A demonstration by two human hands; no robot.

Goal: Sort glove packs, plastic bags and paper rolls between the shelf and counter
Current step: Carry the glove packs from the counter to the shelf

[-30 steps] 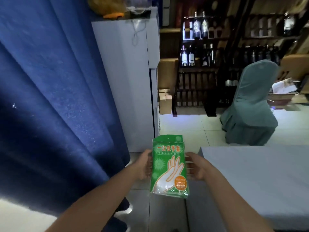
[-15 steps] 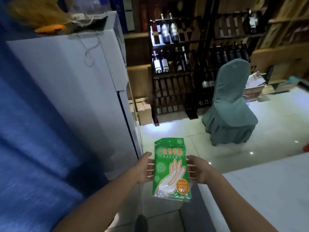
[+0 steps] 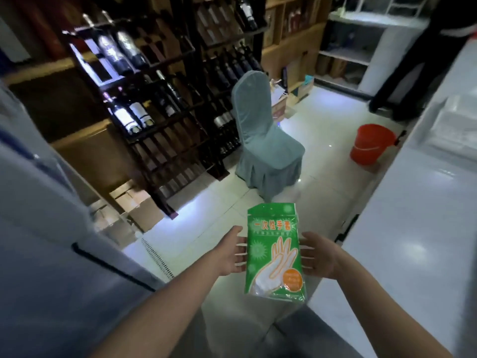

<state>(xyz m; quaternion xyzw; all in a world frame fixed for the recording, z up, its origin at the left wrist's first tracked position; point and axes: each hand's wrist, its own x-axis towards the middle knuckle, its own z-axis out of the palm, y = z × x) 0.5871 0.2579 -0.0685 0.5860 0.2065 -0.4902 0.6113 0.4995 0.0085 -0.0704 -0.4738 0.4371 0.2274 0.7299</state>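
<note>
The glove pack (image 3: 275, 250), a green packet printed with a white hand, was held upright in the air between both hands, above the tiled floor (image 3: 322, 130) and just left of the white counter (image 3: 413, 228). The left hand (image 3: 229, 254) pressed its spread fingers against the pack's left edge; the right hand (image 3: 320, 257) did the same at the right edge. A covered chair (image 3: 260, 135) and a red bucket (image 3: 371, 143) stood beyond.

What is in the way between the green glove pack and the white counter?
Nothing visible. The green glove pack is held between the left hand and the right hand, right beside the white counter. The near stretch of counter looks bare; stacked clear things lie farther along it.
</note>
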